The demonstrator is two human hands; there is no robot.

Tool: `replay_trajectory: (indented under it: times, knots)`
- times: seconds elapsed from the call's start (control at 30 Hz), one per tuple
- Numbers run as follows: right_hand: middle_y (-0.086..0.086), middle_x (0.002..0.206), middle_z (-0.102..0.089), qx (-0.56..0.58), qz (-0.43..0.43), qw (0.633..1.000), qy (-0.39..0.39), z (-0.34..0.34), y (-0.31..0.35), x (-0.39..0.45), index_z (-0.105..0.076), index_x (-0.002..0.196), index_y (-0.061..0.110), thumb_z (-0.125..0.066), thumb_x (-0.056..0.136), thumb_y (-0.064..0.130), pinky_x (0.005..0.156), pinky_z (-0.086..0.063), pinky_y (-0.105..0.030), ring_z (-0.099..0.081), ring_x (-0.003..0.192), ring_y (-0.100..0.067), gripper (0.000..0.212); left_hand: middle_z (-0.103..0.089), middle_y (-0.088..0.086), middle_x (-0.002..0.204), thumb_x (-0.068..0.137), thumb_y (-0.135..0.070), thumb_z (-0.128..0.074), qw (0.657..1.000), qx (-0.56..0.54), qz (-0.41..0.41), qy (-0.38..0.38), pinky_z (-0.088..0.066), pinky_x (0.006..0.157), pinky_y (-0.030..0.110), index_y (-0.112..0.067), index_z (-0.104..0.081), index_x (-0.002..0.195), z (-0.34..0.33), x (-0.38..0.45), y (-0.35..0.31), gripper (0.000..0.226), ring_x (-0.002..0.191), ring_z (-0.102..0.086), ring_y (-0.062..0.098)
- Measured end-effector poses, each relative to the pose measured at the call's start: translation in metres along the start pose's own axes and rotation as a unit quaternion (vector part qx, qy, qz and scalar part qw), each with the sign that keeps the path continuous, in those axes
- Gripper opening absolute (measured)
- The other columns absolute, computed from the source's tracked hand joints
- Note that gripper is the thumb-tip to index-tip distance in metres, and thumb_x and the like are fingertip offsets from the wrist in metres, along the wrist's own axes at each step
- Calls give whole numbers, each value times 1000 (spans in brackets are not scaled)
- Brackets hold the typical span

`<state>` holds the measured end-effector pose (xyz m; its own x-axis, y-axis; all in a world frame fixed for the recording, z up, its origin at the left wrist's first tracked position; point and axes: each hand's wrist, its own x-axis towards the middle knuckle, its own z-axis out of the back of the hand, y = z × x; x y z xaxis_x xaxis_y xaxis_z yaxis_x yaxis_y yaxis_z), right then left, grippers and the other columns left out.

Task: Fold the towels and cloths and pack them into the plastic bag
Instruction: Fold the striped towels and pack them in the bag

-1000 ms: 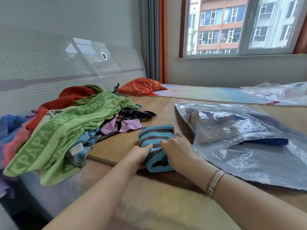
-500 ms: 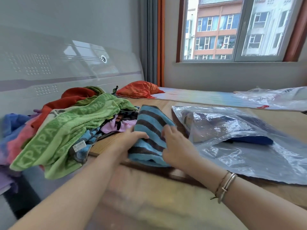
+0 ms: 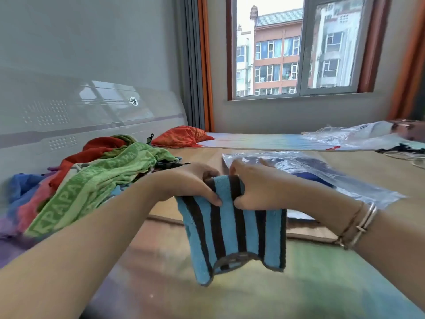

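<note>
Striped cloth (image 3: 232,229) pinched up by left hand (image 3: 190,183) and right hand (image 3: 257,185).
Plastic bag (image 3: 358,180) part-filled (dark items inside); pile (image 3: 99,178) at mat's left edge unfolded.

Daylight came through a wide window (image 3: 296,46) at one o'clock, its brown frame flanked by orange curtains (image 3: 205,65), with apartment blocks (image 3: 278,58) visible outside. A pale grey wall (image 3: 92,38) filled ten o'clock above a glossy white headboard (image 3: 76,116). The bed (image 3: 264,141) stretched toward twelve o'clock, a wooden-toned mat (image 3: 368,171) spread over it.
</note>
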<state>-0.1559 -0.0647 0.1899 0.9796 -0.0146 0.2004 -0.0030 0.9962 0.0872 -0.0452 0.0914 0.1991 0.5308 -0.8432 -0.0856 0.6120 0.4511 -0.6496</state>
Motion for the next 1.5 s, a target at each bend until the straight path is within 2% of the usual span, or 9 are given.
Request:
replay_trajectory:
  times: [0.1, 0.23, 0.47, 0.63, 0.77, 0.97, 1.2, 1.43, 1.5]
  knots:
    - [9, 85, -56, -23, -37, 999, -18, 1, -26, -31, -48, 93, 24, -60, 79, 34, 60, -44, -27, -54, 77, -13, 21, -72, -3, 96, 74, -33, -81, 999, -3, -39, -28, -56, 81, 29, -25, -71, 95, -28, 23, -17, 25, 93, -68, 14]
    - [9, 86, -56, -88, -120, 987, -65, -12, -73, -49, -47, 89, 26, -57, 76, 32, 64, -46, -31, -57, 85, -20, 18, -60, -15, 121, 84, -56, -61, 985, -29, -106, -134, -43, 94, 30, -32, -74, 90, -53, 67, -27, 29, 120, -50, 12]
    - [6, 85, -54, -103, -176, 976, -80, -50, -128, -29, -43, 85, 22, -55, 77, 31, 64, -44, -31, -57, 83, -23, 17, 0, -10, 162, 99, -42, -44, 946, 285, -81, -134, -6, 119, 52, -42, -60, 124, -87, 149, -4, 30, 148, 7, 26]
    - [2, 94, -60, -92, -189, 975, -73, -74, -153, 0, -46, 84, 21, -54, 76, 31, 68, -42, -32, -59, 92, -24, 15, 2, -19, 160, 95, -11, -45, 942, 267, -98, -180, -50, 93, 42, -32, -12, 153, -92, 180, 8, 69, 138, -35, 31]
    - [2, 82, -57, -37, -253, 963, -91, -72, -172, 21, -51, 75, 21, -54, 74, 29, 63, -39, -31, -55, 80, -23, 8, -2, -23, 159, 80, 9, -51, 924, 226, -144, -273, -51, 62, 28, -30, -18, 153, -89, 185, 14, 89, 99, -64, 21]
    - [-2, 80, -56, 4, -322, 912, -254, -50, -198, 69, -52, 78, 13, -51, 77, 19, 62, -34, -29, -52, 76, -25, 6, -8, -26, 157, 86, -23, -68, 903, 226, -192, -311, -34, 54, 6, -43, -17, 151, -82, 182, 13, 85, 97, -62, 13]
    - [-4, 148, -40, 36, -296, 953, -52, -69, -200, 167, -43, 140, 17, -32, 100, 33, 113, -26, -40, -34, 138, -26, 44, 2, -36, 150, 83, -25, -72, 877, 285, -212, -323, -51, 74, 23, -48, -3, 150, -75, 177, 26, 99, 135, -42, 16]
    - [-12, 138, -50, 68, -311, 941, -113, -94, -203, 179, -47, 133, 14, -48, 92, 29, 102, -34, -38, -44, 128, -30, 43, 10, -39, 151, 77, 7, -55, 886, 237, -232, -324, -44, 63, 18, -48, 2, 149, -65, 185, 49, 107, 130, -32, 4]
    - [-12, 142, -43, -77, -232, 964, -102, -109, -199, 180, -37, 138, 15, -51, 91, 34, 107, -28, -46, -37, 133, -31, 52, 14, -35, 153, 74, 11, -57, 890, 231, -235, -316, -34, 58, 11, -46, 8, 149, -68, 188, 56, 114, 128, -30, 6]
